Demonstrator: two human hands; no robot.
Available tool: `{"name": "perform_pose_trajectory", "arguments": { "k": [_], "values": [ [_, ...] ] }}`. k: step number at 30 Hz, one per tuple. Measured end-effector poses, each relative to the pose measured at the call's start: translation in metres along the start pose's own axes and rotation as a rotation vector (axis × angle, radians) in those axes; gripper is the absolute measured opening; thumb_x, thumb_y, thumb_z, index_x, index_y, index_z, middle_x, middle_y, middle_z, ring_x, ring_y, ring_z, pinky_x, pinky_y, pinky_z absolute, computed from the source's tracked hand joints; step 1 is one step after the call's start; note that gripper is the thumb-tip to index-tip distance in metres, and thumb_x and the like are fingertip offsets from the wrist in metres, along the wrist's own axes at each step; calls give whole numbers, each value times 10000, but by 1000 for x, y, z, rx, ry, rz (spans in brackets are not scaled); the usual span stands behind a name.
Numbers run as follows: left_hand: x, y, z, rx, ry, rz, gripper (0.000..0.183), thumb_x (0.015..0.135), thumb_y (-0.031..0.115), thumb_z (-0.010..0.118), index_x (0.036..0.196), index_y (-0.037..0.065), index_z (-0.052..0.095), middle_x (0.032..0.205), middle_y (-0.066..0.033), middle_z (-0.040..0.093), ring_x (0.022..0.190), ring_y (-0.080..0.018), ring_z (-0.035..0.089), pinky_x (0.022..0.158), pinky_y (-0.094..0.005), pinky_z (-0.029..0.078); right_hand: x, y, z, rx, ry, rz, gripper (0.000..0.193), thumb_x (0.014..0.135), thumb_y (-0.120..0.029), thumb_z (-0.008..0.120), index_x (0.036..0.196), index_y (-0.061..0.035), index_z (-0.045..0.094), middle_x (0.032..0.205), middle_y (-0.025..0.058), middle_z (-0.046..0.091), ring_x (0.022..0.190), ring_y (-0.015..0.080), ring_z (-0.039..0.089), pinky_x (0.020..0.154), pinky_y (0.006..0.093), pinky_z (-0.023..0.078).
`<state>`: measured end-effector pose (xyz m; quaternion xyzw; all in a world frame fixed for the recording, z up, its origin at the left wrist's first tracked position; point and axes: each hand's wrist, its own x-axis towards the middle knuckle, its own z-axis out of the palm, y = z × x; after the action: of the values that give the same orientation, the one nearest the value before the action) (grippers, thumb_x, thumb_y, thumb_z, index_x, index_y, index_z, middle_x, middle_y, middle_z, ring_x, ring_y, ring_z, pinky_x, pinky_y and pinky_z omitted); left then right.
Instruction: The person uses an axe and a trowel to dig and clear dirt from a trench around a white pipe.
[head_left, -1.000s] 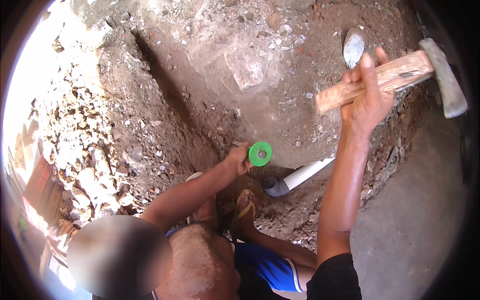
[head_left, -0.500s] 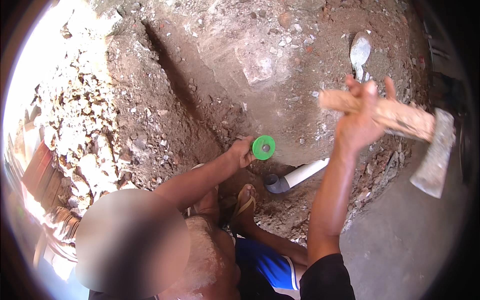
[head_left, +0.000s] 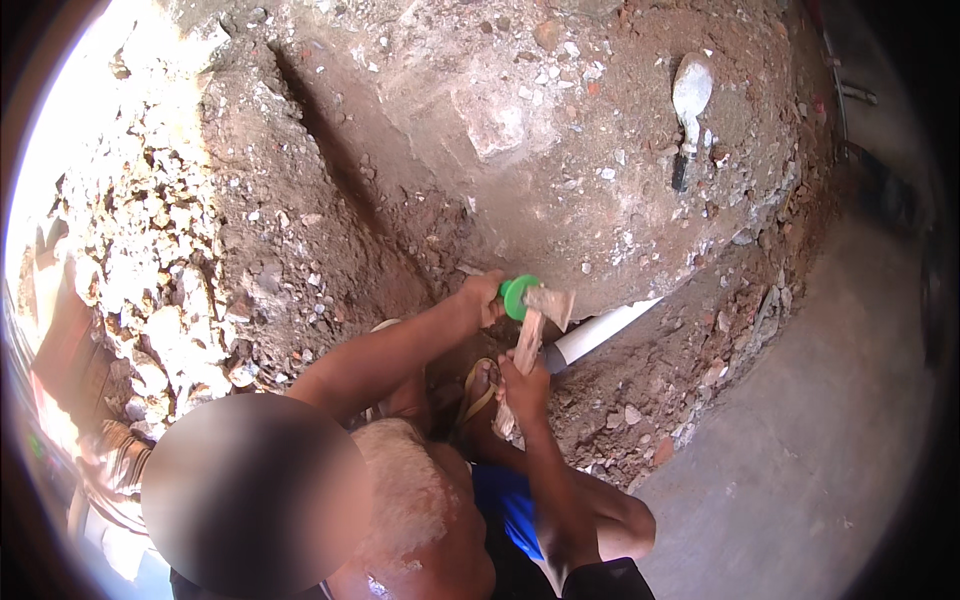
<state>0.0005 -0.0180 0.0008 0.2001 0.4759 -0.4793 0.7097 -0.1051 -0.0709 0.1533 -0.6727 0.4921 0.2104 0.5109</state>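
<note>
My left hand is closed around a chisel with a round green hand guard. The chisel's tip end is hidden by my hand and the soil. In my right hand I grip a hatchet by its rough wooden handle. The hatchet head overlaps the guard's right side, where the chisel's struck end sits; whether they touch I cannot tell. Just right of my right hand, a white pipe slants under the edge of the dirt-covered slab, and its dark fitting is partly hidden.
A trowel lies on the broken ground at the far right. A narrow trench runs toward my left hand. Loose rubble is heaped left, smooth concrete lies right. My sandalled foot is below the chisel.
My right hand has swung the hatchet from the raised position at the right down and left to the chisel. My left hand stays in nearly the same place, holding the chisel.
</note>
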Motion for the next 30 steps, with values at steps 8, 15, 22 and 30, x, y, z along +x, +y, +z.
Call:
{"name": "perform_pose_trajectory", "arguments": {
  "k": [8,15,22,30],
  "values": [
    [8,3,-12,-67,-13,6,241,1011,192,464,1072,-27,544,977,-125,669,816,-233,702,762,-359,616,-58,-188,-101,412,240,-946,286,907,-90,630,1173,-35,539,684,25,588,523,69,544,413,237,485],
    [-1,9,4,-43,9,-3,209,1003,138,466,1066,-42,551,989,-137,662,860,-235,699,792,-376,616,-23,-84,-44,205,620,-945,197,896,-156,644,1049,-49,580,718,52,590,577,130,559,517,294,492],
    [15,17,-8,-71,35,74,266,1024,193,446,1109,-48,522,1019,-137,651,867,-237,697,783,-372,623,-12,-101,-29,114,257,-325,157,835,14,658,972,2,582,682,53,596,477,92,510,415,250,418],
    [-1,7,7,-29,52,25,233,1009,177,466,1088,-31,534,997,-123,655,850,-233,697,767,-366,624,-35,-138,-53,520,693,-1094,203,898,-71,607,1079,-85,515,706,30,556,549,138,543,532,274,503]
  ]
}}
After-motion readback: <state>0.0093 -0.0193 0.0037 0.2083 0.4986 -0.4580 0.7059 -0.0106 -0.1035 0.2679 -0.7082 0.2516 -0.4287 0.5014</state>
